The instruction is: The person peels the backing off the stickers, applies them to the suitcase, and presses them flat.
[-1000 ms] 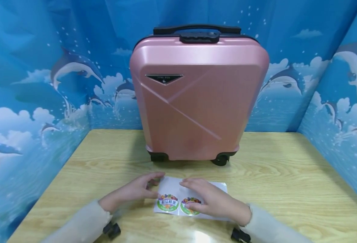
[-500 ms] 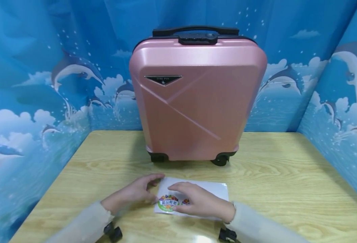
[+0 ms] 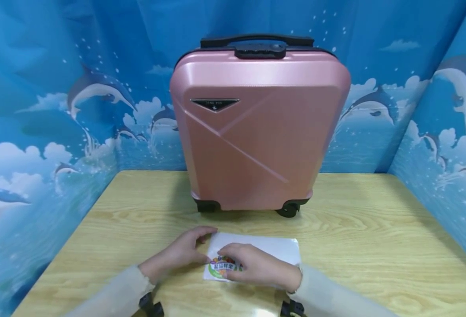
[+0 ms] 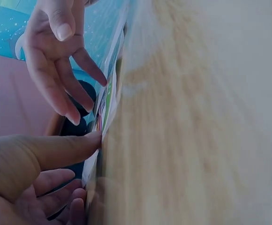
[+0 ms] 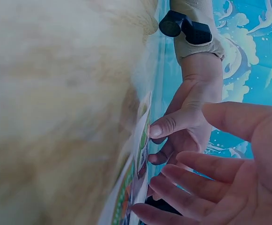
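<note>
A white sheet [image 3: 276,245] of round fruit stickers lies on the table; one colourful sticker [image 3: 218,267] shows in the head view, another is mostly covered. My left hand [image 3: 179,255] rests at the sheet's left edge. In the left wrist view its straight thumb [image 4: 72,147] touches the sheet by the sticker, with the other fingers loosely bent at the edge. Across the sheet's middle reaches my right hand [image 3: 254,266], its thumb and forefinger apart on either side of the sticker. The right wrist view has its fingers [image 5: 196,183] spread, one fingertip right at the sheet.
Behind the sheet a pink suitcase [image 3: 252,145] with a black handle stands upright on the wooden table [image 3: 359,246]. A blue curtain [image 3: 50,105] printed with dolphins and clouds surrounds the table. Black wrist cameras [image 3: 151,304] sit under both sleeves.
My right hand has slid left along the sheet, from the second sticker towards the left one, covering more of the second. My left hand has stayed almost where it was.
</note>
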`<state>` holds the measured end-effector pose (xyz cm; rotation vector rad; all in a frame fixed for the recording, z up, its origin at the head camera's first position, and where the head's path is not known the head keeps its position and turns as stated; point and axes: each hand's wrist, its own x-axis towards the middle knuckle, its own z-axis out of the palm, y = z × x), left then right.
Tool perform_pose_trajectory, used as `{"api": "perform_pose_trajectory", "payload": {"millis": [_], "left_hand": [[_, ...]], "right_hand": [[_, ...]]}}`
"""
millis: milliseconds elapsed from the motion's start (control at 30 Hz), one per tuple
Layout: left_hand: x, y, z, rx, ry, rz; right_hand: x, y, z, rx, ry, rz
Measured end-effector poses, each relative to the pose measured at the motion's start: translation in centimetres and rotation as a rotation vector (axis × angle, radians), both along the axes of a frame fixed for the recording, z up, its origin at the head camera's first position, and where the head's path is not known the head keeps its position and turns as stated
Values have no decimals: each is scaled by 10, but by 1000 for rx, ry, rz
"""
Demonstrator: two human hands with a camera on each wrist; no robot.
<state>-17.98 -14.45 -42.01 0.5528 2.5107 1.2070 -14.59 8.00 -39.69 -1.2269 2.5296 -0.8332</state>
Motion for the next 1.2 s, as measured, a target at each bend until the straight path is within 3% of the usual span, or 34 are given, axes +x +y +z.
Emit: {"api": "perform_pose_trajectory", "payload": {"millis": [200,400,567,733,833,967,1200], "left_hand": [[1,4,0,-15,16,10],[0,9,-1,65,16,24],[-3,9,-1,159,-45,51],[-2,11,0,195,-113,77],[-2,13,0,234,-175,66],[0,18,3,305,-259,79],[2,28,8,357,-324,124]], "right_hand": [[3,0,0,6,2,-11],[4,3,1,10,-1,-18],[4,7,2,35,-20,-50],[3,11,3,51,-25,-83],[3,13,2,9,-11,-110],[2,16,-1,-122,-40,-171],[1,18,-1,-271,-103,-213]]}}
